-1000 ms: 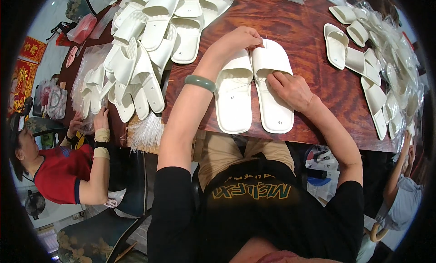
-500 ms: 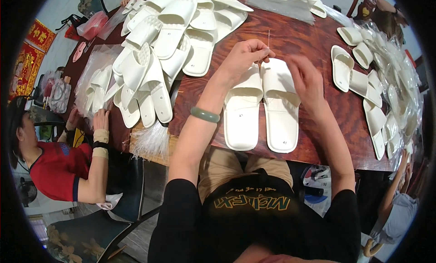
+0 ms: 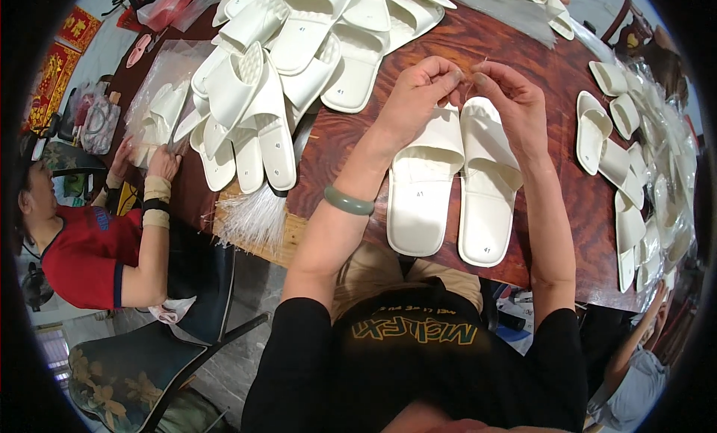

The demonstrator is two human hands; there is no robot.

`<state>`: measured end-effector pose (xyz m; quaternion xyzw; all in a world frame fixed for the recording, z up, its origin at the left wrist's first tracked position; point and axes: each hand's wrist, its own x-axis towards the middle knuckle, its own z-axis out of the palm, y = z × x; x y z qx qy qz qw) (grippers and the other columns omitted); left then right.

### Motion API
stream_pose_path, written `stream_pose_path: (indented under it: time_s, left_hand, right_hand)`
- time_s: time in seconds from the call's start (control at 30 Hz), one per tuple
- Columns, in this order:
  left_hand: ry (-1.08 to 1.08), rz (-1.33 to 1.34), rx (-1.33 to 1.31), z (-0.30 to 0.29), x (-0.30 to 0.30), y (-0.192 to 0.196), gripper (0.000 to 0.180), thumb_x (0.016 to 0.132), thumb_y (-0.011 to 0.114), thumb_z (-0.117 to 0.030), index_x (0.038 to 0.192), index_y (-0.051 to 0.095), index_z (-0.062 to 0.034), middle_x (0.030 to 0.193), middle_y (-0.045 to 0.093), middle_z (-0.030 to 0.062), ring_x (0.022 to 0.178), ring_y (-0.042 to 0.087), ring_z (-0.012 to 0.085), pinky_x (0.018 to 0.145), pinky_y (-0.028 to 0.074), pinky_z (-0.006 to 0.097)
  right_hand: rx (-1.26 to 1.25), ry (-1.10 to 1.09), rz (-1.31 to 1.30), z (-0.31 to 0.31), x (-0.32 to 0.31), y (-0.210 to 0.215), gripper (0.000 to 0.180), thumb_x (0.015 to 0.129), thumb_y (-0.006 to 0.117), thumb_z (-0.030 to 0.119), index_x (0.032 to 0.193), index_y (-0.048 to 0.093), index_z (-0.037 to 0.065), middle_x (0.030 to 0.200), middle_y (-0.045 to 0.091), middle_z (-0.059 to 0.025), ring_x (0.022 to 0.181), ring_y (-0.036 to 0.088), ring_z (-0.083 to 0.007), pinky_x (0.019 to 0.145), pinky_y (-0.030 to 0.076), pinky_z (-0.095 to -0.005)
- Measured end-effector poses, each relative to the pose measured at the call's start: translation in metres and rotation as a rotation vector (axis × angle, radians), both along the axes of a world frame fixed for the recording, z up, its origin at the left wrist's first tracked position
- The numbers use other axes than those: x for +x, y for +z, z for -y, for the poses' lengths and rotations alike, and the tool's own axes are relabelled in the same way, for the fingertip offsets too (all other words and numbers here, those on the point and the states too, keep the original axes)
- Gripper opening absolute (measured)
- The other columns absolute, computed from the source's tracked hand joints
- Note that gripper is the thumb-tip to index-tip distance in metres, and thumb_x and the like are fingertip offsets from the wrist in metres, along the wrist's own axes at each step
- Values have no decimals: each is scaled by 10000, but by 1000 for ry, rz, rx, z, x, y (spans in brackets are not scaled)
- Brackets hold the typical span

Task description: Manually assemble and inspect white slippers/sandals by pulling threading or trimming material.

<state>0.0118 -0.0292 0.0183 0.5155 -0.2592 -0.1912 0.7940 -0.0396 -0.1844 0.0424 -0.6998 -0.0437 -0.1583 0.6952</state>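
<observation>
Fingers of my left hand (image 3: pixel 418 97) and right hand (image 3: pixel 508 104) are pinching a thin tie (image 3: pixel 469 85) above the slipper pair (image 3: pixel 455 183) at the tabletop's (image 3: pixel 553 74) near edge; pair seemingly not fastened yet

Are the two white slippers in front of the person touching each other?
Touching. The head view shows the left slipper and the right slipper lying side by side, inner edges pressed together with no table showing between them.
</observation>
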Motion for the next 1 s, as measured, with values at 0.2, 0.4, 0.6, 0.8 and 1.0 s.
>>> stream_pose_path:
  time_s: [0.2,0.4,0.6,0.8,1.0]
  left_hand:
    - [76,4,-13,-1,-1,1,146,940,494,-167,935,569,-41,821,571,3,704,482,61,644,398,190]
    - [42,-36,-38,-1,-2,4,138,941,489,-164,928,563,-49,816,556,4,718,478,82,669,391,214]
    - [8,-14,-26,-2,-5,5,133,941,493,-165,925,558,-50,814,545,1,725,471,85,677,389,217]
    - [22,71,62,0,-5,4,145,940,504,-177,916,561,-47,793,534,-9,715,458,64,666,384,201]
    - [89,145,103,3,-8,3,126,930,506,-141,913,566,-31,774,541,-15,688,463,50,621,399,193]
  right_hand:
    - [-109,12,71,7,-5,2,170,872,609,103,982,634,-25,891,622,6,774,554,-66,696,456,-214]
    - [-511,-104,221,4,-10,5,125,848,616,83,940,652,7,847,639,-69,704,589,-131,624,467,-247]
    - [-718,-167,279,1,-15,7,122,793,639,64,911,663,43,772,602,-91,622,582,-219,559,467,-301]
    - [-741,-181,304,1,-14,4,123,791,630,71,905,663,42,783,606,-96,650,594,-245,573,467,-321]
    - [-792,-189,280,1,-16,4,118,798,624,84,899,664,39,800,617,-101,662,603,-255,578,468,-331]
